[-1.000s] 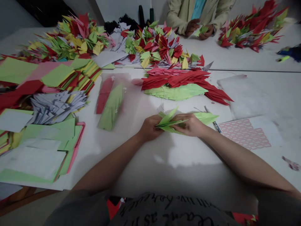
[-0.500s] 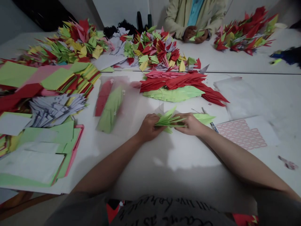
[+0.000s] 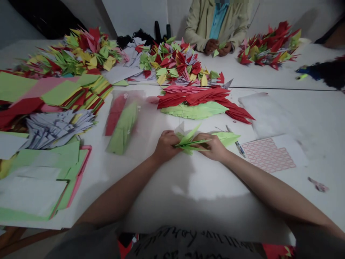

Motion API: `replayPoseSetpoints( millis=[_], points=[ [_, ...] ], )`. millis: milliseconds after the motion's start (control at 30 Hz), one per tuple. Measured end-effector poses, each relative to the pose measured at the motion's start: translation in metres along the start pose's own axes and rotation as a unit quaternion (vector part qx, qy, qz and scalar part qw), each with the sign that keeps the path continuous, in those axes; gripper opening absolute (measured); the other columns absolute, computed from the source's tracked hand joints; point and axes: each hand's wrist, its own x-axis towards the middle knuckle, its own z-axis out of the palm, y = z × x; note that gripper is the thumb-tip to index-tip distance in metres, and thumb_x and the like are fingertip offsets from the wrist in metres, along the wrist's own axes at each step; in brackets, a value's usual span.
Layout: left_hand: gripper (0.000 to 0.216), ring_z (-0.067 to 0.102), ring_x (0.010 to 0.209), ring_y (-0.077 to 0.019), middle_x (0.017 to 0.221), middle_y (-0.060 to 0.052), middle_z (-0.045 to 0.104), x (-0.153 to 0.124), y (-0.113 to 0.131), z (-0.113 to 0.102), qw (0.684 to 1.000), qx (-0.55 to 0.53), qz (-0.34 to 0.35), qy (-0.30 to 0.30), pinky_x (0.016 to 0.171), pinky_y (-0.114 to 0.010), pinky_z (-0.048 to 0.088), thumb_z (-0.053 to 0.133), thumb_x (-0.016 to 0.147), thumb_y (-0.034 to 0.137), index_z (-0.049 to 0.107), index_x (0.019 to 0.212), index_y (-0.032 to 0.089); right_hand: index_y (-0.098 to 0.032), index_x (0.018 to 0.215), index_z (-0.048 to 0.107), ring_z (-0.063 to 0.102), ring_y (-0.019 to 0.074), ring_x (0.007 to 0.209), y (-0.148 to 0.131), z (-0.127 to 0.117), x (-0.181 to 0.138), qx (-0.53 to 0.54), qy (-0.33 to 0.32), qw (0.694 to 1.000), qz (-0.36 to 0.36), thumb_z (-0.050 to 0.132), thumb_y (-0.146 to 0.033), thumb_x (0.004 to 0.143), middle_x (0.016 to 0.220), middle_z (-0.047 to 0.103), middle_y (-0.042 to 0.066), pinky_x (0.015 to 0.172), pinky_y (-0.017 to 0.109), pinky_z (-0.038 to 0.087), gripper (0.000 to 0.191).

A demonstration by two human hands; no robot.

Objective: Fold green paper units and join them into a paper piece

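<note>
Both of my hands are together over the table, around a small bunch of green folded paper pieces [image 3: 189, 140]. My left hand [image 3: 165, 146] is closed on the bunch at its left end. The fingers of my right hand [image 3: 212, 146] are closed at its other side, partly hidden by the pointed paper tips. Just beyond my right hand lies another green folded piece [image 3: 228, 137]. Further back rests a row of green folded papers [image 3: 195, 110], with red folded papers [image 3: 205, 96] behind it.
On the left are a clear bag [image 3: 124, 126] of folded papers, grey folded papers [image 3: 60, 124] and coloured sheets [image 3: 45, 194]. To the right lie a label sheet [image 3: 266, 153], a pen [image 3: 239, 149] and small scissors [image 3: 318, 185]. Heaped paper pieces [image 3: 175, 61] and a co-worker's hands [image 3: 219, 47] are across.
The whole view has shifted slightly. My hands still hold the green papers, whose tips have spread and turned a little. The co-worker's hands have moved slightly with a green piece.
</note>
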Motion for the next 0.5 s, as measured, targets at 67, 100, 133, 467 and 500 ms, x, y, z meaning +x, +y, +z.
replayPoseSetpoints(
  millis=[67, 100, 133, 467, 500],
  points=[
    [0.036, 0.055, 0.06, -0.0118, 0.055, 0.003, 0.057, -0.001, -0.002, 0.001, 1.0, 0.0, 0.004, -0.007, 0.093, -0.036, 0.039, 0.062, 0.082, 0.044, 0.059, 0.057, 0.018, -0.019, 0.091, 0.065, 0.061, 0.0158, 0.07, 0.001, 0.005, -0.004, -0.012, 0.032, 0.999, -0.005, 0.053, -0.03, 0.09, 0.079, 0.065, 0.006, 0.063, 0.027, 0.048, 0.017],
    [0.035, 0.056, 0.062, -0.012, 0.057, 0.002, 0.059, -0.001, -0.003, 0.001, 1.0, -0.002, 0.005, -0.013, 0.095, -0.036, 0.039, 0.061, 0.083, 0.044, 0.06, 0.059, 0.018, -0.019, 0.091, 0.065, 0.06, 0.0158, 0.069, 0.002, 0.006, -0.005, -0.018, 0.046, 0.999, -0.009, 0.052, -0.031, 0.09, 0.078, 0.065, 0.006, 0.062, 0.027, 0.048, 0.017],
    [0.033, 0.058, 0.065, -0.0126, 0.06, 0.002, 0.062, -0.001, -0.003, 0.002, 1.0, -0.006, 0.006, -0.021, 0.096, -0.037, 0.039, 0.06, 0.084, 0.042, 0.062, 0.061, 0.018, -0.019, 0.091, 0.065, 0.06, 0.0157, 0.069, 0.002, 0.007, -0.006, -0.025, 0.057, 0.998, -0.014, 0.051, -0.031, 0.091, 0.077, 0.064, 0.006, 0.062, 0.028, 0.048, 0.018],
    [0.039, 0.062, 0.089, -0.014, 0.115, -0.001, 0.066, -0.017, 0.057, -0.092, 0.996, 0.069, -0.053, -0.034, 0.084, -0.031, 0.051, 0.063, 0.085, 0.031, 0.056, 0.124, 0.03, -0.02, 0.089, 0.062, 0.06, 0.017, 0.073, 0.003, 0.013, -0.015, -0.08, 0.098, 0.989, -0.082, 0.056, -0.023, 0.088, 0.077, 0.065, 0.006, 0.068, 0.032, 0.049, 0.006],
    [0.036, 0.062, 0.086, -0.012, 0.112, 0.003, 0.066, -0.026, 0.069, -0.11, 0.994, 0.099, -0.055, 0.009, 0.083, -0.03, 0.052, 0.061, 0.087, 0.031, 0.055, 0.123, 0.035, -0.02, 0.089, 0.061, 0.061, 0.017, 0.074, 0.003, 0.013, -0.015, -0.08, 0.103, 0.988, -0.088, 0.056, -0.022, 0.088, 0.079, 0.066, 0.006, 0.069, 0.032, 0.049, 0.006]
  ],
)
